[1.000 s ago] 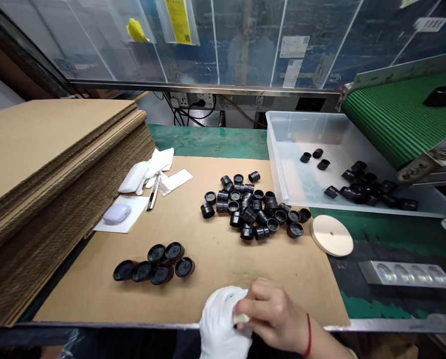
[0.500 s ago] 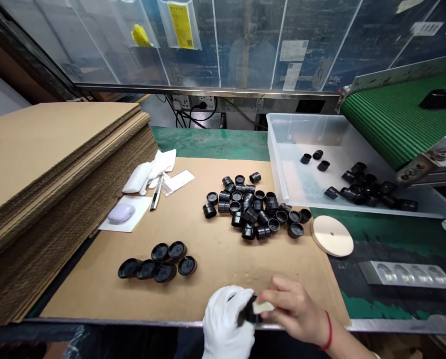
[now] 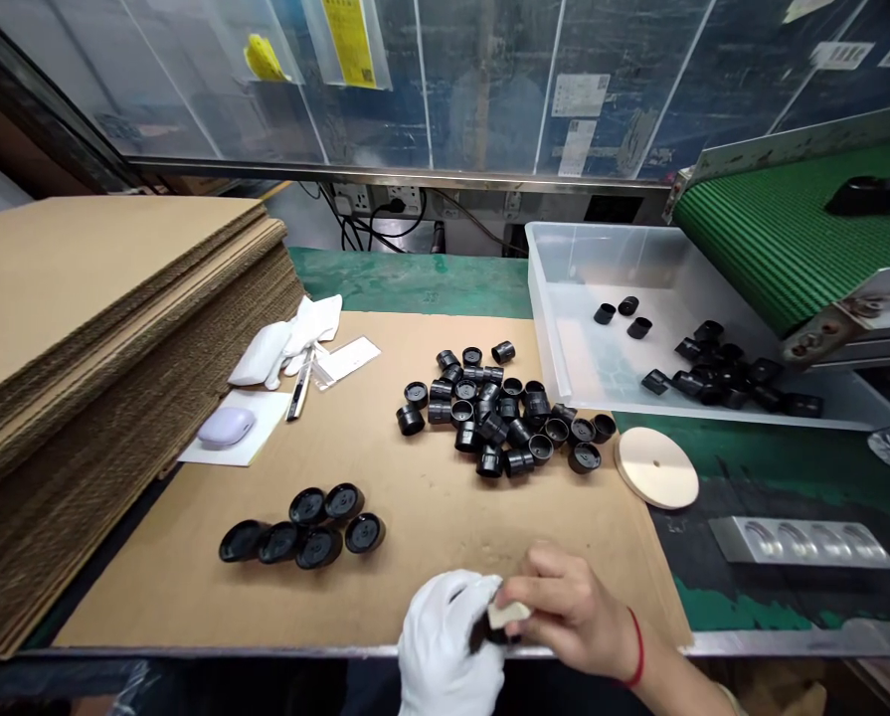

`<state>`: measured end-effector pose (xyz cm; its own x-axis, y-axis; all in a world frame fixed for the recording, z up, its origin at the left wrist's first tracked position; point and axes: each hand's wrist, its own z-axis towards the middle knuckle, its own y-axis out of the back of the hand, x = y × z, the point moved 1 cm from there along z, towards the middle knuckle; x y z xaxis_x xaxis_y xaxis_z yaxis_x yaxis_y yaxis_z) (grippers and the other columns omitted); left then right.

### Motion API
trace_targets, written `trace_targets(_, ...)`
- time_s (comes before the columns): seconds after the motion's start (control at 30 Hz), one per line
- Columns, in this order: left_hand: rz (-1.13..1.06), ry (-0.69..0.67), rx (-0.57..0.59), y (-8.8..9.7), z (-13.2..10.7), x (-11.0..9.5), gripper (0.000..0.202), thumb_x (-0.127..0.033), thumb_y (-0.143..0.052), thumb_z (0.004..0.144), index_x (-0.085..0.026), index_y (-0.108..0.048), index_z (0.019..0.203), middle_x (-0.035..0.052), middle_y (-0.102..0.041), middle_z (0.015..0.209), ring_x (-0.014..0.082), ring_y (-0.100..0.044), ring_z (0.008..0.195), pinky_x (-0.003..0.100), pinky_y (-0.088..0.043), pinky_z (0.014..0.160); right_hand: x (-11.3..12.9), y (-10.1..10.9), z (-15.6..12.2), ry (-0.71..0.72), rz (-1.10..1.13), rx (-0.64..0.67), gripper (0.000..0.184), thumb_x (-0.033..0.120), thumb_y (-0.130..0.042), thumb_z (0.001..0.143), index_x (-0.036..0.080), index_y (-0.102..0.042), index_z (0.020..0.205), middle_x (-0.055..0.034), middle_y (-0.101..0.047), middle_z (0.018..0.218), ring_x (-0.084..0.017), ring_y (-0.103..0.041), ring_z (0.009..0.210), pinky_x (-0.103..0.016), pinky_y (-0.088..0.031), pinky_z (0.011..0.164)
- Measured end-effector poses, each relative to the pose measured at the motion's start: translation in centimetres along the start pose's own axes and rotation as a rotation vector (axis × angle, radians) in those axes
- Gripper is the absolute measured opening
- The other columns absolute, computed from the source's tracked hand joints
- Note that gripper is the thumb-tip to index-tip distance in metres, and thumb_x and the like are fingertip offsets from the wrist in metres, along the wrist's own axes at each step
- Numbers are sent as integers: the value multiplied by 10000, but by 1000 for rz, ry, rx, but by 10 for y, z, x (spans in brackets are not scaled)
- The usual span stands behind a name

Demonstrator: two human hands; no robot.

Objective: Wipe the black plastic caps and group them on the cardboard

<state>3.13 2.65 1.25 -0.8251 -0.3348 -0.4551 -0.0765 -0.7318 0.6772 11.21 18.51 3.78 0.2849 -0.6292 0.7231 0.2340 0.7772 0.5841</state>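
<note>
Well, at the far left a stack of corrugated cardboard (image 3: 87,318) stood beside a green surface (image 3: 407,281), with a cardboard sheet (image 3: 430,517) laid across it. Near the stack sat a lilac earbud case (image 3: 226,427) on white paper (image 3: 266,418), with white gloves (image 3: 287,343) and a box cutter (image 3: 299,386) just beyond. Six black caps (image 3: 302,527) lay flat in a loose group on the sheet. At the front edge of the sheet, the left hand (image 3: 445,641), in a white glove, had its fingers clamped around a black cap (image 3: 481,631), which was partly hidden. The bare right hand (image 3: 571,617), a red cord at its wrist, pinched a pale pad (image 3: 505,615) tightly against that cap. Further right lay a heap of black caps (image 3: 489,418), then a wooden disc (image 3: 656,467), and a clear plastic bin (image 3: 556,308) held more caps (image 3: 720,368) below a green conveyor belt (image 3: 788,219). A metal plate (image 3: 802,542) lay at the right. The risk seemed to lie at the front edge: a slip from the glove's smooth fabric could send the cap rolling off the sheet, and pressing too hard could squeeze the pad loose.
</note>
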Motion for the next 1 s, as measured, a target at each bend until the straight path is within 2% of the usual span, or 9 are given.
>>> trace_targets(0.17,22,15,-41,2,3,-5,192,-164,-538,727,-228,-613,892,7,-684,775,152,-654,693,282,-547,651,-6,5,-6,-89,-52,-3,237,314,-481,935,160,-661,927,-31,-537,667,-131,-512,599,-233,-394,562)
trace_targets(0.3,1,-15,2,3,5,-3,148,-243,-516,763,-236,-608,880,-9,-683,741,146,-654,655,268,-548,611,6,-8,8,56,-80,-15,215,282,-462,937,172,-645,913,-28,-546,664,-134,-487,593,-259,-389,599)
trace_targets(0.37,7,-10,-6,2,3,-1,168,-226,-530,755,-233,-612,901,-3,-690,769,157,-660,683,285,-553,637,6,-9,8,70,-95,-14,224,310,-465,938,176,-643,919,-17,-533,648,-132,-476,587,-259,-385,598)
trace_targets(0.53,61,38,-30,-1,-5,-1,242,-134,-558,724,-239,-634,929,5,-693,826,160,-658,755,305,-551,703,-4,19,-21,-105,-157,5,215,258,-455,939,171,-650,954,-20,-506,664,-135,-486,596,-241,-385,552)
trace_targets(0.67,82,85,-1,-3,-7,-2,234,-153,-554,731,-242,-637,930,14,-696,864,172,-661,800,338,-558,716,1,34,-47,-318,-60,-259,181,299,-526,906,195,-653,984,-17,-511,691,-133,-498,581,-226,-404,513)
trace_targets(0.73,113,114,8,-3,-6,-3,217,-197,-567,735,-243,-638,935,28,-696,900,188,-663,824,362,-563,711,6,26,-51,-387,-2,-356,182,336,-548,891,209,-667,944,-13,-516,695,-129,-495,563,-222,-408,494)
trace_targets(0.8,136,123,5,-3,-4,-2,198,-225,-570,740,-242,-639,924,36,-695,910,193,-665,826,370,-566,702,13,12,-49,-390,40,-366,190,352,-554,885,212,-675,930,-7,-514,685,-122,-495,542,-216,-404,471)
trace_targets(0.93,152,39,-19,-4,-6,2,163,-288,-547,779,-227,-634,902,34,-706,851,185,-672,798,348,-567,686,26,-19,-25,-226,6,-305,163,282,-561,880,194,-674,959,-26,-559,707,-137,-546,609,-229,-441,536)
trace_targets(1.0,142,-1,-17,-6,-8,5,223,-364,-499,816,-208,-630,907,47,-711,840,181,-675,779,334,-567,674,29,-27,-14,-108,-50,-260,138,230,-550,880,195,-674,927,-38,-591,728,-145,-557,651,-250,-450,594)
